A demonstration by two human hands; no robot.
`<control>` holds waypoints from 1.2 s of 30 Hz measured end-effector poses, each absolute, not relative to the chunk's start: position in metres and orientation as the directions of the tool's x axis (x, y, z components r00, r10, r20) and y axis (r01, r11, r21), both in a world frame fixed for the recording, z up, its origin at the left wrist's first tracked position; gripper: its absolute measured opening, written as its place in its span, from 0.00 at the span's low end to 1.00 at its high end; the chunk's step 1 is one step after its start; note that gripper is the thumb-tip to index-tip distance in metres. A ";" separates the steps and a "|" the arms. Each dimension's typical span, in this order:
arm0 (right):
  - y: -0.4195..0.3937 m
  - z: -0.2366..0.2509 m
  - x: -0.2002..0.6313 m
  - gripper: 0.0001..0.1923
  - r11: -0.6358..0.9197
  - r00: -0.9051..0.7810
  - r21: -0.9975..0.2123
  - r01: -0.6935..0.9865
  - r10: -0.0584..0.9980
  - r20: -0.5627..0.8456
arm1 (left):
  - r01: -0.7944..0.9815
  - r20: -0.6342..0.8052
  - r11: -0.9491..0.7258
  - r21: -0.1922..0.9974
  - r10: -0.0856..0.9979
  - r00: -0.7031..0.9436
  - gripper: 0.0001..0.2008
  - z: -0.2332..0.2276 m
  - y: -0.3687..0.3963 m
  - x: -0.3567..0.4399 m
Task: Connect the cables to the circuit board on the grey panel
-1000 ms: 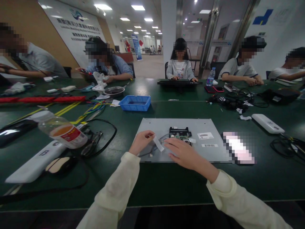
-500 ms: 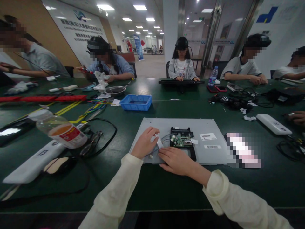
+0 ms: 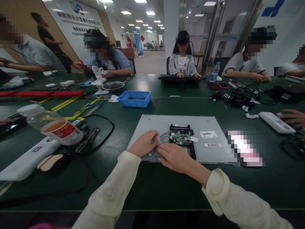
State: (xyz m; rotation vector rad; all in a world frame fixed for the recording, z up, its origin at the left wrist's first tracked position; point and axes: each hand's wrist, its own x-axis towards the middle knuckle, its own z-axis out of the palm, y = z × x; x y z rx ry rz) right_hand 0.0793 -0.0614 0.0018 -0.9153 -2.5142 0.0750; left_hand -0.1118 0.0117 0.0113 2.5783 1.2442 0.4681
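Observation:
A flat grey metal panel (image 3: 152, 122) lies before me, with a green circuit board (image 3: 181, 138) in a black plastic bracket (image 3: 192, 152) fixed on it. Thin grey cables (image 3: 164, 135) run left from the board toward my fingers. My left hand (image 3: 145, 143) is closed at the panel's left part, pinching a white strip (image 3: 159, 142), tape-like and mostly hidden. Against the strip's lower end my right hand (image 3: 176, 157) presses with its fingers together, fingertips touching those of the left. A small white connector (image 3: 150, 154) shows below the left hand.
A pixelated phone-like object (image 3: 245, 149) touches the panel's right side. Left stand a drink bottle (image 3: 59, 128), a white power bank-like device (image 3: 30, 157) and a mouse (image 3: 53, 162). Beyond are a blue tray (image 3: 134, 101) and dark cables (image 3: 231, 98). Co-workers sit around the table.
The white strip, plainly visible between my hands before, is now mostly covered by my fingers. My left fingers have come down nearer the right fingertips. The view has shifted slightly.

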 end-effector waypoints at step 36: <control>-0.074 -0.002 0.078 0.20 0.744 -0.658 -0.255 0.618 0.667 0.350 | 0.659 0.179 -0.657 0.367 0.745 0.643 0.06 0.010 0.021 -0.114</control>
